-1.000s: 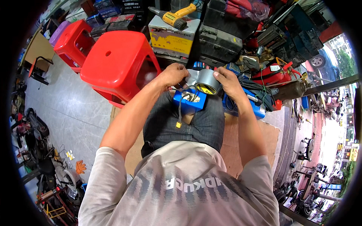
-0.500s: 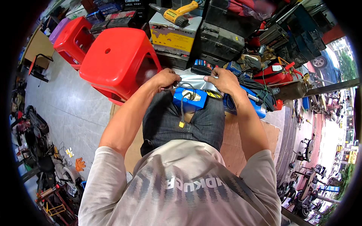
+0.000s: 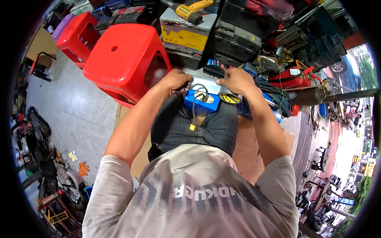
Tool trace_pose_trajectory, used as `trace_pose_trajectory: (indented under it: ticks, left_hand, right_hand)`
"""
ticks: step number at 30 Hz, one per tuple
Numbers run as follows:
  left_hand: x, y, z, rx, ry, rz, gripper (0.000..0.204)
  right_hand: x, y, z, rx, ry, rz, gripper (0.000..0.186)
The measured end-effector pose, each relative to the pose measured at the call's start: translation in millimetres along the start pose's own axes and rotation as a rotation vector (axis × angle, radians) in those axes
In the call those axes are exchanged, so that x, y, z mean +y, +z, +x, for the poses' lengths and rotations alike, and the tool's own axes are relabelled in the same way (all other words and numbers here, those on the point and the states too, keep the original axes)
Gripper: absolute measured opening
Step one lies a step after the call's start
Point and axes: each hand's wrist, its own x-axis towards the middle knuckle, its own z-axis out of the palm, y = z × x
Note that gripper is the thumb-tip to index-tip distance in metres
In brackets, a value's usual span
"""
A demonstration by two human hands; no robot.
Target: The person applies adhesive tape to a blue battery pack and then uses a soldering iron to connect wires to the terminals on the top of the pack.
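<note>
A blue battery pack (image 3: 207, 108) rests between my thighs. A grey cable (image 3: 194, 107) runs from its pale end and hangs down to a yellow connector (image 3: 192, 127). Silver tape (image 3: 204, 84) stretches along the pack's far side, between my two hands. My left hand (image 3: 177, 80) pinches the tape's free end, its fingertips partly hidden, close to a loop of the cable. Closed around the roll of silver tape (image 3: 230, 97) is my right hand (image 3: 238, 82), thumb pointing inward. The roll's yellow-and-black core faces me, beside the pack's right end.
A red stool (image 3: 119, 59) stands close on the left. Ahead, a yellow heat gun (image 3: 191, 12) lies on a white and yellow box (image 3: 184, 33), beside black cases (image 3: 237, 41). Tools, cables and a red jack (image 3: 291, 77) crowd the right. Cardboard (image 3: 250, 142) lies beneath me.
My right hand has shifted slightly right, and the tape roll has turned to show more of its core. The tape between my hands looks flatter. The whole view has moved a little.
</note>
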Motion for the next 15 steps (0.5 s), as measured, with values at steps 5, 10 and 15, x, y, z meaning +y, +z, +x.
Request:
trace_pose_trajectory:
  ticks: [5,10,15]
  left_hand:
    - [26.1,-2.4,-0.5,0.036,0.039,-0.067,0.021]
    - [25.5,-11.4,15.0,0.013,0.116,-0.052,0.018]
    - [37.3,-11.2,23.3,-0.055,0.081,0.016,0.018]
  right_hand:
    - [19.2,1.3,6.4,0.103,0.063,0.216,0.059]
    - [29.3,7.7,3.5,0.199,0.022,0.315,0.061]
    - [38.4,9.5,-10.5,0.289,-0.022,0.389,0.06]
